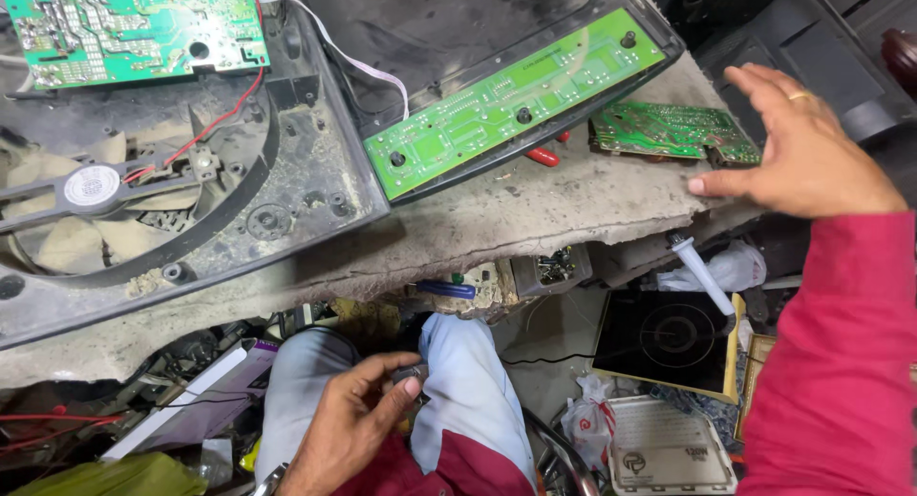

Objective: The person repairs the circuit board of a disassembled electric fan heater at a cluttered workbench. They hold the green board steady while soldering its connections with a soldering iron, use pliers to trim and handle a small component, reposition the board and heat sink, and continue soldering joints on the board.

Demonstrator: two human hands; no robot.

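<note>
My left hand (358,410) rests low over my lap, between my knees, with its fingers curled on a small dark part (413,375) pinched by thumb and fingertips. Over the bench's right edge my right hand (798,142) is raised with fingers spread, holding nothing, a ring on one finger. Its thumb is close to a loose green circuit board (669,131). An opened appliance lies on the bench: a black base with a fan (93,185), a green main board (124,23) and a black top panel carrying a long green control board (511,99).
The worn grey bench (497,219) ends in a crumbling front edge. A red-handled tool (543,156) lies beside the top panel. Below are a black cooktop box (669,338), a white tube (702,276), plastic bags, a small tray of screws (554,267) and cluttered wires at left.
</note>
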